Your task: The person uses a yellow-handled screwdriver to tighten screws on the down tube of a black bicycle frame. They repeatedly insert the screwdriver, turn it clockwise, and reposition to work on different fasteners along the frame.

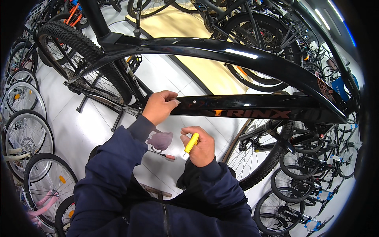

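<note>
A black bicycle frame spans the view, with its lower tube (252,103) in front of me. My left hand (159,106) is closed at the near end of that tube, with thumb and forefinger pinching what looks like a small bolt (179,102). Farther along the same tube sits another small shiny bolt (194,102). Below the tube and apart from it, my right hand (201,148) is wrapped round a yellow-handled screwdriver (192,143). Its thin metal tip points down toward the floor; the tip's shape is too small to make out.
On the white floor lie a mauve cloth (161,140) and a tool with a red handle (169,157). The bicycle's rear wheel (73,51) stands at far left. Rows of bicycles line the left side (29,134) and right side (292,193). A wood-coloured platform (169,25) lies behind the frame.
</note>
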